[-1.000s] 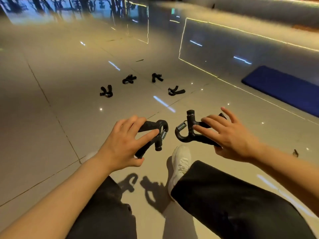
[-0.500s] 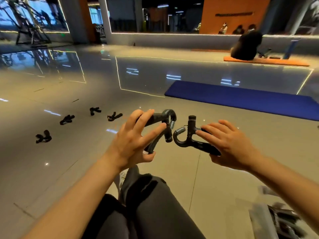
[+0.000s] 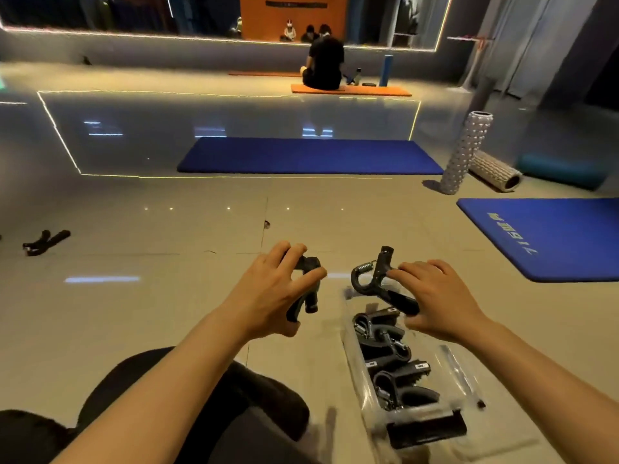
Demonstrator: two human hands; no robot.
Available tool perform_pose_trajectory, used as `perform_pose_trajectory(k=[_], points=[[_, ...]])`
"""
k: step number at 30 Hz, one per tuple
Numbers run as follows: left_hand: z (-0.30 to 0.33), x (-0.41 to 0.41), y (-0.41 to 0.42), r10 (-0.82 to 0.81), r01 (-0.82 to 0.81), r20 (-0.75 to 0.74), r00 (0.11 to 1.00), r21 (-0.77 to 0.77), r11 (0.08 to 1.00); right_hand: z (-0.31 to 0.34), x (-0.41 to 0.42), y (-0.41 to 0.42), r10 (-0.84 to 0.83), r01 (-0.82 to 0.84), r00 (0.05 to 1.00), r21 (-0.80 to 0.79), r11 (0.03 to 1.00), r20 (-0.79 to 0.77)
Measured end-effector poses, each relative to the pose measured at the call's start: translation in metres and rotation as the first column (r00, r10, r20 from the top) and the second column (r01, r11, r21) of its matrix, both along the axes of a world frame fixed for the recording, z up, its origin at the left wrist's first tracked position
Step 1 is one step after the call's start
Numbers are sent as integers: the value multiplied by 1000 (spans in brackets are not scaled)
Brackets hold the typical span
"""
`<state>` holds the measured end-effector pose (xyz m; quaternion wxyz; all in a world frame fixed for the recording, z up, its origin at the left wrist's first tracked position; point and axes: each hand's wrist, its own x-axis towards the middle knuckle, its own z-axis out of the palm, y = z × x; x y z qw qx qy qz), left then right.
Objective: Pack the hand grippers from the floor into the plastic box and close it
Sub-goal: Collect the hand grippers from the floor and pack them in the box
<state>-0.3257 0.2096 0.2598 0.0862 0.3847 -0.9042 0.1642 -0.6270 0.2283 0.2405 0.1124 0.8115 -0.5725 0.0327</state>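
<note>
My left hand grips a black hand gripper in the air, just left of the clear plastic box. My right hand holds a second black hand gripper by one handle, its spring end up, above the far end of the box. The box lies open on the floor in front of my right arm, with several black grippers inside and a black latch at its near end. One more hand gripper lies on the floor at the far left.
My knees in dark trousers fill the lower left. Blue mats lie ahead and at the right. Two foam rollers stand and lie at the right. A person sits on an orange mat far off.
My view has swung right from the scattered grippers to the plastic box. Both hands, each still holding a gripper, have moved toward the box, the right one now over it.
</note>
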Motion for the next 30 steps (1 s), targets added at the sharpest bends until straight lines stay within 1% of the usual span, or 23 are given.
perform_pose_trajectory(k=[2, 3, 5, 7, 8, 12, 13, 15, 17, 19, 21, 23, 27, 30], points=[[-10, -28, -1, -47, 48, -30, 998, 41, 998, -13, -23, 11, -73, 72, 997, 46, 996, 24], [-17, -42, -1, -52, 58, -68, 996, 82, 995, -21, -33, 16, -107, 104, 994, 78, 992, 29], [-34, -66, -3, -11, 45, -168, 986, 199, 979, -41, -46, 24, -167, 163, 986, 163, 973, 13], [-59, -87, -7, 43, 30, -220, 975, 316, 948, -66, -56, 31, -209, 202, 978, 260, 944, -3], [-72, -97, -7, 39, 43, -234, 971, 336, 941, -78, -60, 33, -224, 214, 974, 305, 928, -2], [-116, -120, -15, -31, 102, -207, 978, 343, 934, -121, -70, 34, -251, 220, 968, 453, 864, 8], [-125, -122, -17, -21, 98, -217, 976, 351, 931, -129, -71, 32, -258, 216, 966, 489, 845, 19], [-142, -121, -21, 55, 50, -247, 967, 397, 916, -145, -70, 26, -268, 198, 962, 546, 814, 52], [-162, -112, -20, 153, -36, -226, 962, 449, 893, -161, -67, 19, -277, 173, 956, 581, 795, 94], [-183, -98, -18, 235, -130, -155, 960, 496, 858, -178, -63, 13, -286, 165, 952, 607, 778, 108], [-198, -85, -16, 296, -196, -103, 950, 545, 815, -193, -60, 9, -332, 177, 935, 654, 735, 120], [-204, -79, -16, 339, -227, -74, 938, 607, 762, -205, -59, 10, -399, 199, 906, 692, 694, 140], [-206, -83, -19, 326, -239, -27, 945, 626, 743, -223, -59, 17, -491, 246, 852, 692, 679, 179], [-209, -83, -20, 307, -249, 17, 951, 632, 734, -228, -59, 12, -525, 285, 839, 707, 647, 142]])
